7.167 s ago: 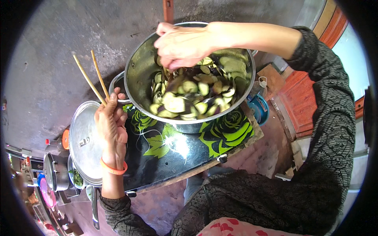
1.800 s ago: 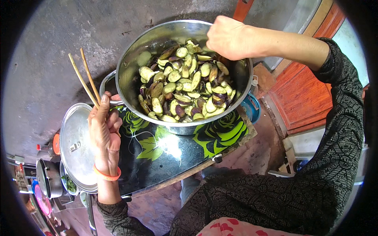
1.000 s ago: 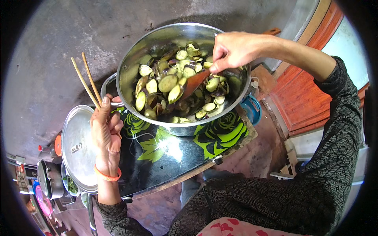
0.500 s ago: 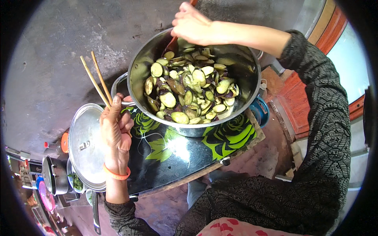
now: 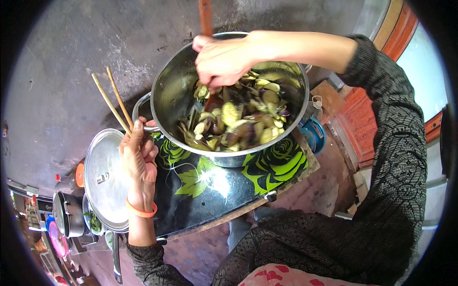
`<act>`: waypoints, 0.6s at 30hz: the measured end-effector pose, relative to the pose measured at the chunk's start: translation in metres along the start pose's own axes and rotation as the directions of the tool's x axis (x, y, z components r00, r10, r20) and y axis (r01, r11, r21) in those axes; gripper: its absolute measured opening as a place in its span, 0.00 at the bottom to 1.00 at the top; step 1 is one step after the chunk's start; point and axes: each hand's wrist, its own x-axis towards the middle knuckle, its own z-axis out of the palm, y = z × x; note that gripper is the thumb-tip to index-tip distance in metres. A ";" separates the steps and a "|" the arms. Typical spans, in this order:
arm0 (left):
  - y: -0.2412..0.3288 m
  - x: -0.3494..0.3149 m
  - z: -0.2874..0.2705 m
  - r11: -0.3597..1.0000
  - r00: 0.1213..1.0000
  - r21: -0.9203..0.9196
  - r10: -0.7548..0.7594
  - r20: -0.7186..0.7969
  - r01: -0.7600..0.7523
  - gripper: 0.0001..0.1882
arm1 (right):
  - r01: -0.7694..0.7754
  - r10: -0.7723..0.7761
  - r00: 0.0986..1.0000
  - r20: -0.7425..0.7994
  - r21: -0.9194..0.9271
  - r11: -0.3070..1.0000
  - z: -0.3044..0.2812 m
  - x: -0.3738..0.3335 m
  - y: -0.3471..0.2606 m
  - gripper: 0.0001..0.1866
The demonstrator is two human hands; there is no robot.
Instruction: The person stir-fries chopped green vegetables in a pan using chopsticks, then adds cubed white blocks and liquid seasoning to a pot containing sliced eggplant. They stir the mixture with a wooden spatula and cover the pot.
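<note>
- Over the black stove top (image 5: 229, 200), a steel pot (image 5: 171, 95) sits half full of sliced eggplant (image 5: 238, 124); looks heavy, slices soft and slippery
- right hand (image 5: 222, 59) has fingers closed round a wooden spatula (image 5: 206, 16), blade down in the slices
- left hand (image 5: 138, 159) pinches chopsticks (image 5: 112, 100) and steadies the pot's left handle (image 5: 139, 107), probably the safest grip point
- lid (image 5: 105, 176) lies left of the stove

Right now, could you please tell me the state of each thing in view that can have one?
Large steel pot: uncovered, holding sliced eggplant.
Round steel lid: off, lying beside the pot.
Wooden spatula: gripped by right hand, blade among the slices.
Wooden chopsticks: held by left hand at the pot handle.
</note>
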 end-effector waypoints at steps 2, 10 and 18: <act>0.000 -0.001 0.000 1.000 1.000 -0.021 -0.009 -0.016 0.009 0.11 | -0.012 0.013 1.000 -0.010 0.141 0.990 -0.032 -0.033 -0.002 0.11; 0.007 -0.007 0.006 0.997 0.999 0.067 -0.040 -0.018 0.041 0.15 | -0.553 0.520 0.825 -0.222 -0.509 0.660 -0.054 -0.069 -0.005 0.13; 0.043 -0.040 -0.014 0.760 0.990 0.648 0.129 -0.063 -0.058 0.21 | -0.585 0.587 0.808 -0.046 -0.176 0.792 0.024 -0.042 -0.017 0.12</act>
